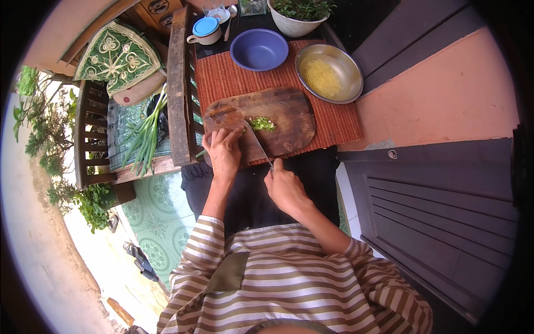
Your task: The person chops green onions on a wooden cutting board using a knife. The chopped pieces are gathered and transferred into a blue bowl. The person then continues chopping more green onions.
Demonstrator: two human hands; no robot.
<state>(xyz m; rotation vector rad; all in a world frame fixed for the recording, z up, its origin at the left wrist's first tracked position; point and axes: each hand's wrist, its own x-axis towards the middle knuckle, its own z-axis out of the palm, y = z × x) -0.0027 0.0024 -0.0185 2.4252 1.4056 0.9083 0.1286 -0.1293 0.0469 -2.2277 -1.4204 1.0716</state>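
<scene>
My left hand [222,147] is curled on the left part of the wooden cutting board [292,111], holding a green stalk [201,153] that is mostly hidden beneath it. My right hand [282,183] grips a knife [257,143], whose blade points up-left across the board, its tip beside my left fingertips. A small pile of chopped green pieces [261,123] lies just right of the blade. Beyond the board, a blue bowl [258,49] and a steel bowl of pale yellow shreds [324,78] rest on an orange woven mat [339,119].
Left, a wooden bench [181,111] holds spring onions [146,133] and a green embroidered cloth [119,55]. A lidded cup [204,32], spoon [228,25] and potted plant [297,19] stand at the back. A dark panelled door [428,217] is right; sandals [139,261] lie lower left.
</scene>
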